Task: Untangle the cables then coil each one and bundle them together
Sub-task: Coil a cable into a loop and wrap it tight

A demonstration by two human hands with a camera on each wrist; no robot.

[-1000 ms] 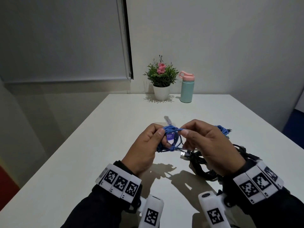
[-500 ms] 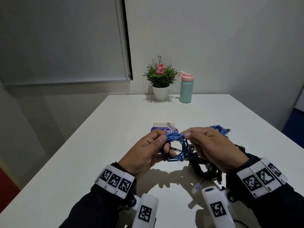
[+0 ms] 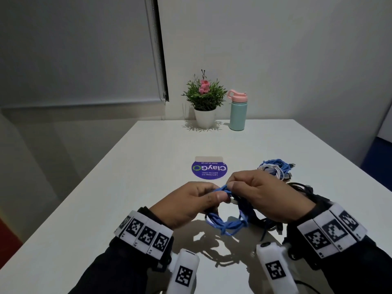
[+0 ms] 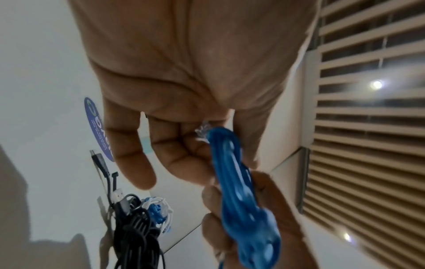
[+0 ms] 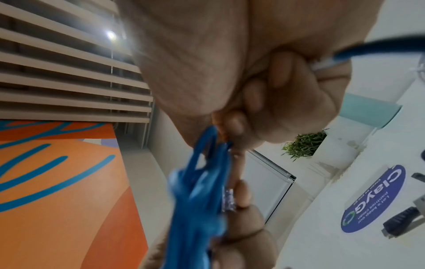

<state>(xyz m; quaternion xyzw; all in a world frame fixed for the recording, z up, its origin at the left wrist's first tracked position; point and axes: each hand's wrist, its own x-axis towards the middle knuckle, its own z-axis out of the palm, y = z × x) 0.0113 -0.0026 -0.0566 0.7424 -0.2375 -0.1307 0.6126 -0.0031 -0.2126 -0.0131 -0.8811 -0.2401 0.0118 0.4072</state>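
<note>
A coiled blue cable [image 3: 228, 222] hangs just above the white table [image 3: 106, 209], held at its top between both hands. My left hand [image 3: 186, 203] pinches the coil's top with thumb and fingers; a clear plug end shows by its fingers in the left wrist view, on the blue cable [image 4: 232, 174]. My right hand [image 3: 263, 194] pinches the same blue cable [image 5: 202, 178] from the other side. A black cable tangle [image 3: 301, 187] lies under and behind the right hand. A blue and white cable bundle [image 3: 274, 169] sits farther back on the right.
A round purple ClayGo sticker [image 3: 209, 170] lies on the table beyond the hands. A potted plant [image 3: 204, 102] and a teal bottle with pink lid [image 3: 238, 111] stand at the far edge. A window blind [image 3: 157, 47] hangs at the back left.
Both hands have come lower and nearer to me with the blue coil, uncovering the purple sticker. The coil now hangs below the fingers.
</note>
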